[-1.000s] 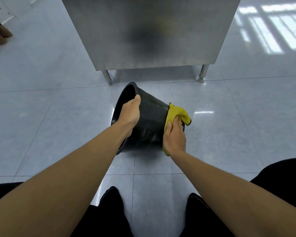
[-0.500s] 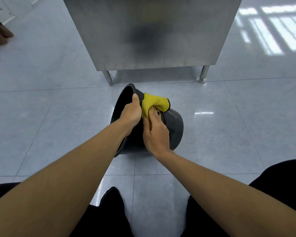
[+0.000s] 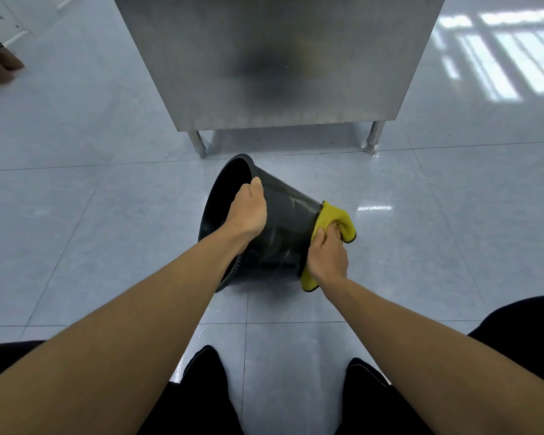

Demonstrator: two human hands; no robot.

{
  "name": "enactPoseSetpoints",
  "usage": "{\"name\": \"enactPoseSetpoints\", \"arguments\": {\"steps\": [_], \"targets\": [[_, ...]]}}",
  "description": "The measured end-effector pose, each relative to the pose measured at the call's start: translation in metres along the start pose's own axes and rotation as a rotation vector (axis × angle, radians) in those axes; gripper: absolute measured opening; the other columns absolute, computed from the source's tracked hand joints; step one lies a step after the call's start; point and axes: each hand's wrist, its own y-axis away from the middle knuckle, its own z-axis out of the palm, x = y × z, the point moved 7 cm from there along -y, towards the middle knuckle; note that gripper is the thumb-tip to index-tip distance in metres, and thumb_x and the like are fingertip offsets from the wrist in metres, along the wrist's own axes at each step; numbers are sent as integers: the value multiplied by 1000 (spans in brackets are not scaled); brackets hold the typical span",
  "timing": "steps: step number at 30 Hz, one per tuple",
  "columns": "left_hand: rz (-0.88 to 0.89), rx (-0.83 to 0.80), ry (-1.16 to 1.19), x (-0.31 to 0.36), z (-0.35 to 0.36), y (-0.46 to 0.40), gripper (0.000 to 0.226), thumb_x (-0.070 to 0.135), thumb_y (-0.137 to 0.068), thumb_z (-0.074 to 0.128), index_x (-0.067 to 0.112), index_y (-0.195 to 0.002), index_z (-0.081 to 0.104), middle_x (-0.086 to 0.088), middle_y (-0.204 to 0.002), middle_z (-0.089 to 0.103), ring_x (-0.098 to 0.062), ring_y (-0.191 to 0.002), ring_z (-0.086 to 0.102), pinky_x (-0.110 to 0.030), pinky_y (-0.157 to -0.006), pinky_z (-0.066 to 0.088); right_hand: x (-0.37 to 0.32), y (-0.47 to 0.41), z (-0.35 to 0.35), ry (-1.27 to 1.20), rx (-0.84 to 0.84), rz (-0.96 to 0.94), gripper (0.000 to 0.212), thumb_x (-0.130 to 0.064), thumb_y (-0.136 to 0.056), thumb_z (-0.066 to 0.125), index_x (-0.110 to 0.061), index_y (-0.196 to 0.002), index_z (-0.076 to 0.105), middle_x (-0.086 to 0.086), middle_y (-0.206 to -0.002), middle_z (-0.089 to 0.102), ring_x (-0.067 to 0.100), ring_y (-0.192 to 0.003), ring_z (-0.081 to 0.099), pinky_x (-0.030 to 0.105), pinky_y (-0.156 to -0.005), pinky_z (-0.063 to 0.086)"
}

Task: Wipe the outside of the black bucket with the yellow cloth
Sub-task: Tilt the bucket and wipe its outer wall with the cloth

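Observation:
The black bucket (image 3: 288, 227) lies on its side on the tiled floor, its mouth turned left and its base to the right. My left hand (image 3: 247, 211) grips the rim at the open end, thumb on the outer wall. My right hand (image 3: 327, 254) presses the yellow cloth (image 3: 335, 216) against the bucket's base end on the right. Part of the cloth hangs out below my wrist. The bucket's outer wall shows shiny streaks between my two hands.
A stainless steel cabinet (image 3: 277, 64) on short legs stands just behind the bucket. Glossy grey floor tiles (image 3: 437, 240) surround it. My shoes (image 3: 206, 368) are near the bottom. Another person's feet (image 3: 0, 67) show at the far left edge.
My right hand has slid the yellow cloth from beside the rim, next to my left hand, back along the wall to the base end. My left hand has kept its hold.

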Motion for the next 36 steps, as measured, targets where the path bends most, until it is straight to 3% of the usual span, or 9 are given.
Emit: {"name": "enactPoseSetpoints", "arguments": {"steps": [5,11,15,19,22,26,29,33,36], "targets": [[-35,99,14,-1,-2,-8,50,48,-108,23,14,-77,44,2,-66,38,-13,-61,40,-30,-67,38,9,1,-3,-25,1,153,41,-35,-109,26,-11,-138,43,17,-130,60,42,-117,59,45,-93,41],[-138,160,144,-3,-15,-8,49,59,-102,36,22,-70,36,4,-69,37,-12,-59,35,-29,-57,32,-16,20,5,-84,29,71,34,-32,-108,30,-16,-132,47,12,-128,59,39,-116,58,44,-93,41],[-125,116,112,1,-12,-12,59,57,-105,22,11,-114,59,-2,-92,58,-16,-77,50,-33,-74,40,-61,41,8,-77,56,-165,27,-32,-106,34,-19,-123,50,11,-121,61,39,-106,60,46,-87,44],[-142,67,100,1,-6,-13,69,53,-107,16,7,-152,39,-12,-144,52,-29,-129,50,-37,-103,38,-95,64,18,-134,-9,-372,34,-38,-105,33,-29,-134,47,3,-129,62,33,-103,63,45,-83,48],[-174,40,250,-7,-1,-18,50,39,-108,27,12,-99,68,-1,-87,68,-17,-82,62,-29,-76,47,-112,80,22,-191,-41,-515,43,-37,-105,34,-32,-147,42,-1,-143,57,24,-113,63,40,-88,51],[-170,41,302,-4,-2,-13,49,24,-101,33,17,-54,46,9,-31,48,-13,-50,49,-25,-50,39,-118,79,25,-163,-78,-585,50,-34,-108,33,-31,-158,32,-7,-161,40,15,-144,43,23,-104,40],[-118,5,289,-2,-2,-15,44,23,-102,34,17,-65,56,6,-49,62,-9,-54,59,-23,-54,44,-116,67,24,-124,-87,-548,50,-37,-110,30,-31,-160,30,-10,-165,33,8,-151,31,17,-103,30],[-61,-70,239,-2,2,-13,42,49,-97,36,21,-105,67,-6,-115,68,-24,-108,65,-41,-100,50,-95,45,23,-28,-66,-485,53,-39,-110,26,-27,-162,23,-6,-169,24,12,-154,20,28,-113,30],[-106,-9,165,-7,-6,-19,44,56,-97,34,21,-90,60,2,-94,60,-17,-87,57,-32,-90,44,-63,26,22,22,-38,-375,54,-42,-110,20,-30,-162,17,-4,-167,24,18,-153,24,42,-115,35]]}}
